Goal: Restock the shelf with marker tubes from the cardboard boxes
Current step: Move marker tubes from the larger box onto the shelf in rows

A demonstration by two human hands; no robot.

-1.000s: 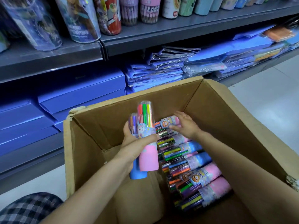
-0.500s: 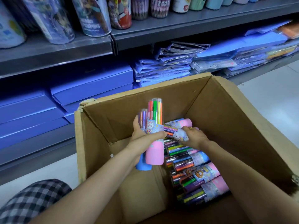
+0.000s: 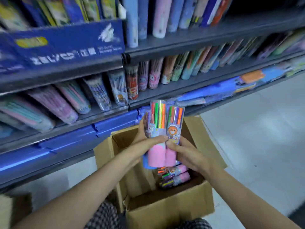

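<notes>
Marker tubes bunched upright in both hands above the cardboard box

The left hand and the right hand each wrap around the marker tubes at mid-height; light, rigid, slick plastic, likely best gripped low on the pink bases

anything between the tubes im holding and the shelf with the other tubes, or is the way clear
Nothing visible blocks the way. The marker tubes, gripped by the left hand and right hand, are already raised above the cardboard box, with only open air up to the shelf. Free slots there can't be made out.
</notes>
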